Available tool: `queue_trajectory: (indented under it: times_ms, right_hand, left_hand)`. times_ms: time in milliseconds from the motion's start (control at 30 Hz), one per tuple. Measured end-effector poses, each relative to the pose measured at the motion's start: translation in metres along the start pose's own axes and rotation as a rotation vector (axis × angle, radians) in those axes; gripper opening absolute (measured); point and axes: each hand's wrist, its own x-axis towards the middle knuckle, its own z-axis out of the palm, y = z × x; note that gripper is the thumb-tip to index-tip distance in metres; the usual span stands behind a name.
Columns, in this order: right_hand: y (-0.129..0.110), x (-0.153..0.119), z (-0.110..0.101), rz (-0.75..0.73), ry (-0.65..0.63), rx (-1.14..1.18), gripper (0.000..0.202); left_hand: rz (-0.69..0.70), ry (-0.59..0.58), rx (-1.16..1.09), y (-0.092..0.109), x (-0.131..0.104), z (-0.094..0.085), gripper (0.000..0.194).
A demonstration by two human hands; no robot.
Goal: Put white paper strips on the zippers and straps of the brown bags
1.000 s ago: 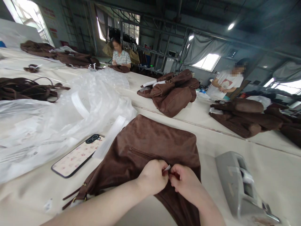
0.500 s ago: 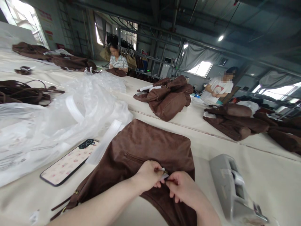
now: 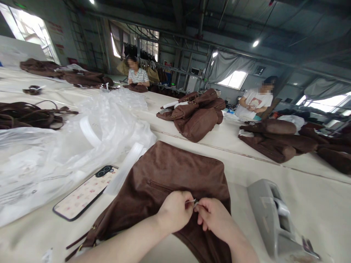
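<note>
A dark brown leather bag (image 3: 189, 164) lies flat before me, with a zipped pocket slit (image 3: 160, 186) across its upper face. Over the slit's right end, my left hand (image 3: 177, 212) is closed in a pinch on a thin white strip (image 3: 189, 201). A tiny dark metal piece (image 3: 195, 201) shows at the strip's end, possibly the zipper pull. My right hand (image 3: 212, 215) pinches at the same spot from the right, its fingertips nearly meeting the left ones. What exactly sits between the right fingers is partly hidden. A buckled strap end (image 3: 91, 233) lies at the bag's lower left.
Left of the bag are a phone in a flowered case (image 3: 85, 193) and crumpled clear plastic (image 3: 115, 120). A grey tape dispenser (image 3: 270, 219) stands at right. More brown bags (image 3: 197, 117) lie beyond; dark straps (image 3: 27, 115) are heaped far left. Two people (image 3: 138, 76) work across the table.
My left hand has turned so its back faces up more, and its fingertips have closed in on the right hand's. The white piece shows less. The view has shifted slightly.
</note>
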Motion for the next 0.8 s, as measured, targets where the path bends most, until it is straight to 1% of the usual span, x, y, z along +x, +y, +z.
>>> queue_trajectory:
  times_ms: [33, 100, 200, 400, 467, 600, 667, 733, 800]
  right_hand:
    - [0.0, 0.001, 0.001, 0.008, 0.0, 0.005, 0.027]
    - [0.001, 0.002, 0.002, 0.022, -0.002, 0.021, 0.028]
    - [0.003, 0.005, 0.004, 0.041, -0.012, 0.049, 0.03]
    - [0.007, 0.007, 0.004, 0.078, -0.033, 0.105, 0.026]
    - [0.008, 0.006, 0.005, 0.092, -0.061, 0.184, 0.028]
    - [0.008, 0.008, 0.01, 0.122, -0.123, 0.444, 0.039]
    - [0.008, 0.01, 0.015, 0.134, -0.085, 0.538, 0.042]
    - [0.007, 0.014, 0.02, 0.144, -0.012, 0.607, 0.042]
    - [0.007, 0.018, 0.025, 0.158, 0.041, 0.663, 0.04]
  left_hand:
    - [0.041, 0.022, 0.075, 0.002, -0.002, -0.002, 0.02]
    - [0.081, 0.03, 0.164, 0.004, -0.004, -0.005, 0.015]
    - [0.106, 0.011, 0.193, 0.004, -0.006, -0.006, 0.01]
    - [0.134, 0.06, 0.15, 0.002, -0.004, -0.005, 0.024]
    - [0.106, 0.073, 0.138, 0.001, -0.003, -0.003, 0.026]
    - [0.052, 0.083, 0.057, -0.002, 0.0, -0.002, 0.027]
    - [0.01, 0.076, -0.013, -0.003, 0.003, -0.002, 0.027]
    - [-0.036, 0.066, -0.068, -0.005, 0.005, -0.003, 0.026]
    - [-0.055, 0.085, -0.099, -0.005, 0.006, -0.003, 0.025]
